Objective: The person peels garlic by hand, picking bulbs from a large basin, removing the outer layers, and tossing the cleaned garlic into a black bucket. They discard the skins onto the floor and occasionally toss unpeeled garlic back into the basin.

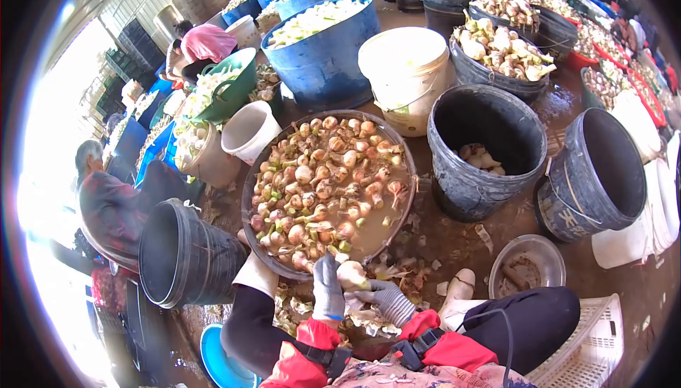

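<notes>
Two gloved hands meet over my lap: left hand [328, 290] has its grip closed around the pale bulb [353, 273], just short of the basin [247, 196] rim; right hand [386, 301] touches its right side, grip unclear.

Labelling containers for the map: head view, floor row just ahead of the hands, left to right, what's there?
Tipped-over black bucket → wide basin of bulbs → upright black bucket holding a few bulbs → leaning black bucket.
</notes>
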A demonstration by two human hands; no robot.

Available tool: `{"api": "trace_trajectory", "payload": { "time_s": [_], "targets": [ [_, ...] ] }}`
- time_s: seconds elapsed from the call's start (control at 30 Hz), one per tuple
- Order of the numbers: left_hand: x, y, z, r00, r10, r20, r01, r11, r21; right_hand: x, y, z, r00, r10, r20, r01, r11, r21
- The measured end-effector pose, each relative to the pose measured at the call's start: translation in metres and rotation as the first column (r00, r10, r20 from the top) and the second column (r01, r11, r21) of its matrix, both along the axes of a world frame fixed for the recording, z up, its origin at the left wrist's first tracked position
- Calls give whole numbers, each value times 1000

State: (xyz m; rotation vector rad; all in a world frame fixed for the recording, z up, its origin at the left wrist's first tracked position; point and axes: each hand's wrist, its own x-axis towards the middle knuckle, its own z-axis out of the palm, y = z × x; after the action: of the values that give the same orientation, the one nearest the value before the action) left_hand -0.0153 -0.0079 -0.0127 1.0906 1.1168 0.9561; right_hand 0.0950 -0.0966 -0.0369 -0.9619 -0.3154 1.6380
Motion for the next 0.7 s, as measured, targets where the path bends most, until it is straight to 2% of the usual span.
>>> {"api": "trace_trajectory", "payload": {
  "time_s": [0.03,0.07,0.1,0.13,0.17,0.2,0.27,0.3,0.37,0.4,0.47,0.53,0.57,0.6,0.67,0.7],
  "targets": [
    [9,-9,25,993,-109,42,109,994,12,3,0,-3,999,-30,-12,30,999,-35],
    [7,-12,0,984,-139,116,135,990,42,4,1,-5,999,-36,-16,35,999,-37],
    [-4,-27,-20,976,-204,-72,215,958,192,3,1,-8,1000,-4,-10,4,999,-46],
    [-6,-39,-16,936,-231,-266,311,896,316,1,2,-13,999,32,-8,-32,998,-58],
    [-8,-38,-19,907,-131,-401,273,907,320,-2,6,-18,836,131,532,-206,975,84],
    [-9,-33,-17,845,-55,-531,212,947,240,-8,0,-20,865,288,412,-267,958,-110],
    [-15,-24,-5,976,-82,-204,66,994,-88,-11,2,-14,902,304,307,-312,950,-25],
    [-23,-21,-18,993,-23,-113,13,995,-96,-7,3,-13,902,301,310,-309,951,-24],
    [-28,-19,-4,990,11,142,18,978,-206,4,1,-16,703,190,685,-271,963,11],
    [-28,-22,9,959,45,279,26,969,-245,9,-1,-23,704,189,685,-269,963,10],
    [-40,-23,5,957,36,287,37,968,-247,19,-2,-47,547,26,837,-63,998,9],
    [-52,-26,10,926,57,374,155,845,-512,34,-7,-69,747,24,665,65,992,-108],
    [-60,-22,-3,909,87,407,166,821,-546,41,-9,-71,703,-60,708,153,986,-68],
    [-72,-20,-14,906,107,410,177,785,-594,47,-13,-73,812,-98,575,214,967,-138],
    [-76,-21,-3,889,125,441,177,793,-582,47,-6,-69,859,134,495,14,959,-284],
    [-74,-25,0,924,118,364,91,856,-510,39,-9,-66,600,226,767,-87,972,-218]
  ]
}}
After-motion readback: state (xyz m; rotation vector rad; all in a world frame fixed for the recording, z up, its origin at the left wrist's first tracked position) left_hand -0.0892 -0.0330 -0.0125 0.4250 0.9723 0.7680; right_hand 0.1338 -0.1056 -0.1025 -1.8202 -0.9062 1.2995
